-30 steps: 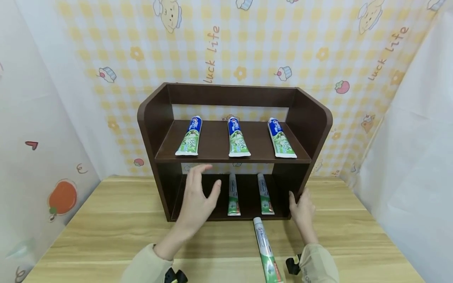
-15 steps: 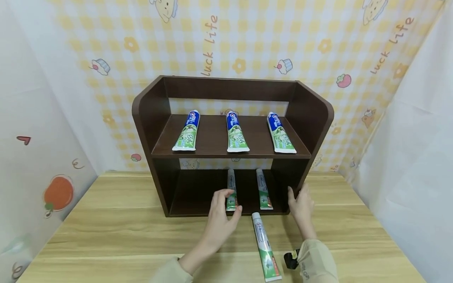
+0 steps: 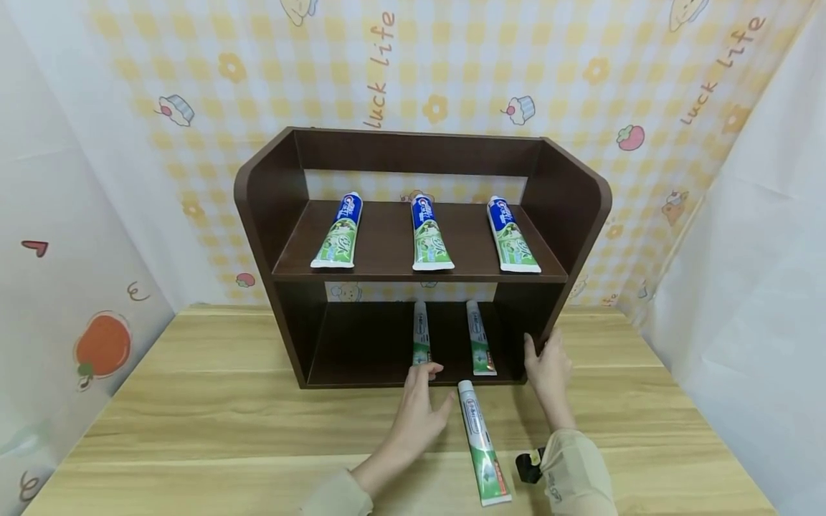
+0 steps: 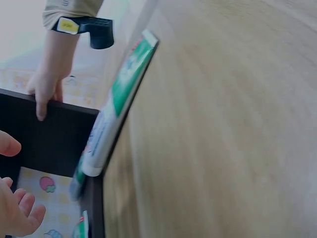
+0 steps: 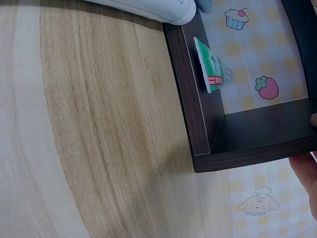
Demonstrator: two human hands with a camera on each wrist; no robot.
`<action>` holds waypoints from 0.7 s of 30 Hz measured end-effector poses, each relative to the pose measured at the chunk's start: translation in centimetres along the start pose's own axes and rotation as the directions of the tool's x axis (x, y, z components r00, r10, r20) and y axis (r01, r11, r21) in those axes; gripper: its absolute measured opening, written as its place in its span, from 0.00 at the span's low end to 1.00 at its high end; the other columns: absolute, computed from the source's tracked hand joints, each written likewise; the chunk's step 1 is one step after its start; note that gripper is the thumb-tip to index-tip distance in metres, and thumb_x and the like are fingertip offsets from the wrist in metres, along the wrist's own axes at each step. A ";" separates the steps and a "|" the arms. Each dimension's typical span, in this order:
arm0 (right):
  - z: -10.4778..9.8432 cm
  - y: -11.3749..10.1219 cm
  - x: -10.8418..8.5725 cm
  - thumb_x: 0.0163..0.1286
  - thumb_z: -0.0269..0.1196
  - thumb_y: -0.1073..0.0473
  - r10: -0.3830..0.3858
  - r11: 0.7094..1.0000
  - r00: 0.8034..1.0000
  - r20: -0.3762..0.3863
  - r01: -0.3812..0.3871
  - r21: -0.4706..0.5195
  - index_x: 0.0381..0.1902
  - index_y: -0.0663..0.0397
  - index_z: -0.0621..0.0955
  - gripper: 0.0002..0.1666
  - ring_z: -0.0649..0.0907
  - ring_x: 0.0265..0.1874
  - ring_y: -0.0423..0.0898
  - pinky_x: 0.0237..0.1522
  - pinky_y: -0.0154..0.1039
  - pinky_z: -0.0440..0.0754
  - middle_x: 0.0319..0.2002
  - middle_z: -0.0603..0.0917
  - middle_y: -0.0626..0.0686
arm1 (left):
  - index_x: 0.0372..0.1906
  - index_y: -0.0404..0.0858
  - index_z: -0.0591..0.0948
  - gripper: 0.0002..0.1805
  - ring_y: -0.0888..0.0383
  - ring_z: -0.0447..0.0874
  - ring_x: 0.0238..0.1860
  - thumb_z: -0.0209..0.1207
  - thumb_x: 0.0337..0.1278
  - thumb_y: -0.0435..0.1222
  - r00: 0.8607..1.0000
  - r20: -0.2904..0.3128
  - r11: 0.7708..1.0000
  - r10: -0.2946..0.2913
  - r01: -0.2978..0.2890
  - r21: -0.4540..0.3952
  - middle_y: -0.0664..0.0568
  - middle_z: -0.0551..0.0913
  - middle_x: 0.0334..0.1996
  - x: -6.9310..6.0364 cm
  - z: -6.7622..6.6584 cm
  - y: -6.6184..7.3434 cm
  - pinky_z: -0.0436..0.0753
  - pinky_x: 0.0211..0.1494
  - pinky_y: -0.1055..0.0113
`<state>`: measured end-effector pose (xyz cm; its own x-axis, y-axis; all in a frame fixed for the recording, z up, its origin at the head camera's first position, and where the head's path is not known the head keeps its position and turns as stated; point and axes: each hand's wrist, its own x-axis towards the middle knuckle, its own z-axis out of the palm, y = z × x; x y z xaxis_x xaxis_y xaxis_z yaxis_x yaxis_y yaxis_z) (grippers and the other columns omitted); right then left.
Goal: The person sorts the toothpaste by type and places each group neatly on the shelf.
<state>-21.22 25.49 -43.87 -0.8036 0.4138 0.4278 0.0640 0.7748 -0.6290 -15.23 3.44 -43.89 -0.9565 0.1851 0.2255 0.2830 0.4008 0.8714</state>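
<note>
My left hand [image 3: 418, 423], fingers loosely bent and holding nothing, hovers at the front edge of the dark brown shelf [image 3: 419, 278]. A white-and-green toothpaste tube [image 3: 480, 444] lies on the table just right of it, cap toward the shelf. My right hand [image 3: 550, 376] grips the shelf's right side panel, thumb inside and fingers outside. On the lower level lie two similar tubes, a middle tube [image 3: 421, 333] partly hidden by my left hand and a right tube [image 3: 480, 340]. In the left wrist view, the left fingertips [image 4: 27, 210] are apart from the table tube [image 4: 119, 99].
Three blue-and-green toothpaste tubes rest on the upper level: a left one [image 3: 340, 233], a middle one [image 3: 429, 233] and a right one [image 3: 512, 236]. The wooden table [image 3: 193, 430] extends around the shelf. A yellow checked cloth [image 3: 439, 64] hangs behind.
My left hand has moved right and down, from the lower level's left side to beside the table tube. The right hand keeps its grip on the side panel. The head view has tilted slightly downward.
</note>
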 end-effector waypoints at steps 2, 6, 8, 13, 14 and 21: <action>0.0 -0.1 0.1 0.65 0.56 0.55 0.003 1.000 1.000 0.006 -0.003 -0.002 0.38 0.64 0.66 0.17 0.77 0.29 0.65 0.28 0.56 0.70 0.29 0.75 0.63 | 0.54 0.37 0.67 0.22 0.50 0.67 0.55 0.58 0.53 0.33 1.000 0.005 1.000 -0.008 0.008 0.010 0.45 0.67 0.52 -0.1 0.5 -0.3 0.72 0.59 0.51; 0.0 -0.1 0.1 0.65 0.56 0.55 0.008 1.000 1.000 0.012 -0.008 -0.001 0.38 0.64 0.66 0.17 0.78 0.31 0.66 0.30 0.58 0.70 0.30 0.75 0.63 | 0.53 0.37 0.67 0.22 0.46 0.68 0.57 0.59 0.52 0.33 0.999 0.024 0.999 -0.025 0.024 0.026 0.43 0.68 0.52 -0.3 1.3 -0.7 0.71 0.60 0.48; 0.1 -0.1 0.1 0.65 0.56 0.55 0.009 1.000 1.000 0.014 -0.009 0.002 0.38 0.64 0.66 0.17 0.78 0.31 0.67 0.31 0.59 0.70 0.30 0.75 0.64 | 0.53 0.37 0.68 0.23 0.44 0.68 0.57 0.59 0.52 0.33 0.998 0.039 0.999 -0.042 0.041 0.023 0.43 0.68 0.52 -0.4 1.7 -0.8 0.71 0.59 0.47; 0.0 -0.2 0.1 0.65 0.56 0.55 0.014 1.000 1.000 0.011 -0.014 0.012 0.39 0.64 0.66 0.17 0.77 0.31 0.67 0.31 0.58 0.70 0.30 0.76 0.64 | 0.53 0.35 0.68 0.23 0.43 0.69 0.55 0.60 0.50 0.33 0.995 0.078 0.998 -0.057 0.056 0.015 0.42 0.68 0.51 -0.5 2.2 -1.0 0.73 0.56 0.46; 0.0 -0.2 0.1 0.65 0.56 0.55 0.015 1.000 1.000 0.011 -0.015 0.012 0.39 0.64 0.66 0.17 0.77 0.31 0.67 0.31 0.58 0.70 0.30 0.76 0.64 | 0.52 0.35 0.68 0.23 0.43 0.69 0.54 0.60 0.50 0.33 0.995 0.086 0.998 -0.059 0.058 0.022 0.42 0.68 0.51 -0.5 2.2 -0.9 0.74 0.55 0.47; -0.1 -0.2 0.0 0.66 0.55 0.55 0.011 1.000 1.000 0.015 -0.011 0.007 0.38 0.63 0.65 0.16 0.77 0.28 0.65 0.28 0.56 0.70 0.30 0.74 0.62 | 0.52 0.33 0.69 0.24 0.42 0.70 0.53 0.61 0.48 0.35 0.985 0.133 0.992 -0.112 0.103 0.076 0.40 0.69 0.50 -1.0 2.7 -0.8 0.74 0.55 0.45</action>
<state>-21.15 25.39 -43.68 -0.8114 0.4151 0.4115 0.0687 0.7668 -0.6382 -14.34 5.39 -46.05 -0.9642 0.2567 0.0660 0.1875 0.4848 0.8543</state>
